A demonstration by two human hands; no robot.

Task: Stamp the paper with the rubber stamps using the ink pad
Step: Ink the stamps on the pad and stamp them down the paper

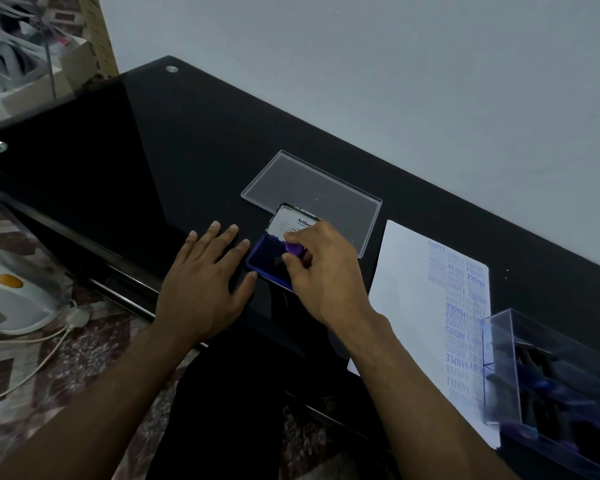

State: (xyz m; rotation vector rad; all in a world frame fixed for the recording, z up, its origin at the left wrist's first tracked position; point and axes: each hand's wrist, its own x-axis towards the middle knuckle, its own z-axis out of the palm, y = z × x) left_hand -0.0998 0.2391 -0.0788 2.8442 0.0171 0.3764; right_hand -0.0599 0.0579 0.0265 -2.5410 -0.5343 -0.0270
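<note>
Right hand [326, 271] fingers pinch purple stamp [294, 249] on open ink pad [262, 258]; left hand [205, 282] flat.

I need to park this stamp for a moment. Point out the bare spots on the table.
Free: the black table left of the clear lid, beyond the left hand. Also the strip between paper and wall. Crowded: around the ink pad, where both hands work, and the stamp box at right.

The ink pad [269, 259] lies left of the paper [416, 299], with a clear lid [312, 192] behind.
</note>
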